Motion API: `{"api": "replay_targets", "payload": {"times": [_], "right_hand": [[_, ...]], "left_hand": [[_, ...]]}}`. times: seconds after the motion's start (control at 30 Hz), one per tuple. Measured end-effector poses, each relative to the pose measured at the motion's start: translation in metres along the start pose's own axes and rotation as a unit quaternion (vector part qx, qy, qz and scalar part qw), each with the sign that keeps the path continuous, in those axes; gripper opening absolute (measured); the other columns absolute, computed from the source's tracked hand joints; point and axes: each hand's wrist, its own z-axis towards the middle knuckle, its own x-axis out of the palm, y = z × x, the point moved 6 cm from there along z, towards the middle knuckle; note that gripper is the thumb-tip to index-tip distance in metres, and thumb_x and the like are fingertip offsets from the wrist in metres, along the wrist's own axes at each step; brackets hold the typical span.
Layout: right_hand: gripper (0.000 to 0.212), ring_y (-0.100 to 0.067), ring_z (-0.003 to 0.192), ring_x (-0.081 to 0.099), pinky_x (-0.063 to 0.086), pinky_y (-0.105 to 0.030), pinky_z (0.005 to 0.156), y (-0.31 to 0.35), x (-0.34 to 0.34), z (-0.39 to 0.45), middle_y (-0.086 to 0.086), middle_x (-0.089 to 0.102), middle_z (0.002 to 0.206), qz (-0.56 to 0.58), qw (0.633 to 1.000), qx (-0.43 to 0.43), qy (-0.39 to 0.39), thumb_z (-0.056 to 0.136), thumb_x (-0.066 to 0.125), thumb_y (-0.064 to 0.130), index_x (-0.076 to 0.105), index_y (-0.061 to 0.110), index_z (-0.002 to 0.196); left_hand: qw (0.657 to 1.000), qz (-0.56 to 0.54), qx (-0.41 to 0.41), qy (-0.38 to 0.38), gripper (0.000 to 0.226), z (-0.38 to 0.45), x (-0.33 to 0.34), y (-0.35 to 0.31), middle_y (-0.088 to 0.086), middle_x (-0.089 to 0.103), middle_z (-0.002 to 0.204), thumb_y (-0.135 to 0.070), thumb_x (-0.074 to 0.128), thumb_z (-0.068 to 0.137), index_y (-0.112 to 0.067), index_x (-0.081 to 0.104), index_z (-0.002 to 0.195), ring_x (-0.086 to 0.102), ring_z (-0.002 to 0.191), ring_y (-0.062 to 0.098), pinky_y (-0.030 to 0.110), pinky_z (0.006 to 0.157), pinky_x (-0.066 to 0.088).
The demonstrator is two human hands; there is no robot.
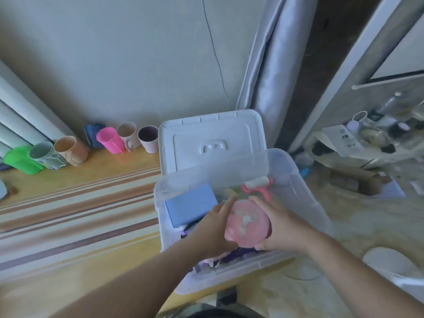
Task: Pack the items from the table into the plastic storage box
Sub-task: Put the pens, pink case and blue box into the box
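A clear plastic storage box (305, 203) stands at the table's right edge, its white lid (211, 143) propped up behind it. Over the box I hold a round pink container (246, 222) between both hands. My left hand (214, 228) grips its left side with fingers reaching over the top. My right hand (278, 226) cups its right side and bottom. Inside the box lie a light blue block (190, 203), a pink-handled roller with a white drum (258, 183) and dark purple items (238, 253) partly hidden under my hands.
Several cups stand along the wall on the wooden table (110, 166): green (21, 159), grey-green (43, 153), tan (70, 149), pink (109, 138), beige (128, 134) and dark purple (148, 137). A striped mat (75, 214) covers the table's middle. Cluttered shelves (367, 138) stand to the right.
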Motion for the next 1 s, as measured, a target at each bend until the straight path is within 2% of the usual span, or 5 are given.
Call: {"api": "replay_targets", "payload": {"times": [0.2, 0.3, 0.47, 0.77, 1.0], "right_hand": [[0.113, -0.021, 0.137, 0.047, 0.052, -0.032, 0.086, -0.024, 0.012, 0.003, 0.014, 0.023, 0.161, -0.008, 1.000, -0.006, 0.016, 0.069, 0.085, 0.042, 0.010, 0.058, 0.152], [0.118, -0.024, 0.141, 0.044, 0.049, -0.032, 0.092, -0.029, 0.015, 0.005, 0.014, 0.012, 0.168, -0.004, 0.999, 0.003, 0.035, 0.070, 0.087, 0.044, 0.004, 0.057, 0.154], [0.123, -0.023, 0.144, 0.042, 0.051, -0.044, 0.105, -0.035, 0.014, 0.010, 0.011, 0.022, 0.169, 0.026, 0.996, 0.025, 0.086, 0.061, 0.086, 0.053, 0.006, 0.058, 0.154], [0.121, -0.022, 0.124, 0.055, 0.054, -0.038, 0.098, -0.046, 0.028, 0.016, 0.014, 0.040, 0.142, 0.051, 0.978, 0.082, 0.183, 0.058, 0.079, 0.048, 0.005, 0.065, 0.153], [0.121, -0.007, 0.147, 0.030, 0.036, -0.034, 0.120, -0.034, 0.023, 0.024, 0.027, 0.025, 0.154, 0.044, 0.992, -0.005, 0.116, 0.062, 0.089, 0.058, 0.022, 0.044, 0.162]], "left_hand": [[0.998, 0.044, -0.053, 0.002, 0.113, 0.013, 0.028, 0.002, -0.004, 0.033, 0.158, -0.058, 0.080, 0.073, -0.053, 0.002, 0.155, 0.047, 0.134, 0.023, 0.044, 0.103, 0.050], [0.995, 0.075, -0.064, -0.004, 0.114, 0.016, 0.034, 0.007, -0.006, 0.039, 0.156, -0.068, 0.077, 0.069, -0.056, 0.001, 0.153, 0.045, 0.135, 0.025, 0.046, 0.103, 0.048], [0.992, 0.102, -0.073, 0.003, 0.114, 0.022, 0.038, 0.007, -0.007, 0.043, 0.153, -0.068, 0.076, 0.069, -0.049, 0.006, 0.156, 0.041, 0.136, 0.026, 0.045, 0.105, 0.045], [0.974, 0.210, -0.073, 0.040, 0.101, 0.027, 0.067, 0.000, 0.002, 0.051, 0.143, -0.057, 0.071, 0.079, -0.022, 0.014, 0.155, 0.034, 0.138, 0.031, 0.047, 0.117, 0.028], [0.983, 0.178, -0.040, 0.001, 0.101, 0.025, 0.045, 0.001, -0.003, 0.040, 0.153, -0.064, 0.069, 0.076, -0.034, 0.015, 0.157, 0.030, 0.142, 0.027, 0.043, 0.120, 0.025]]}}
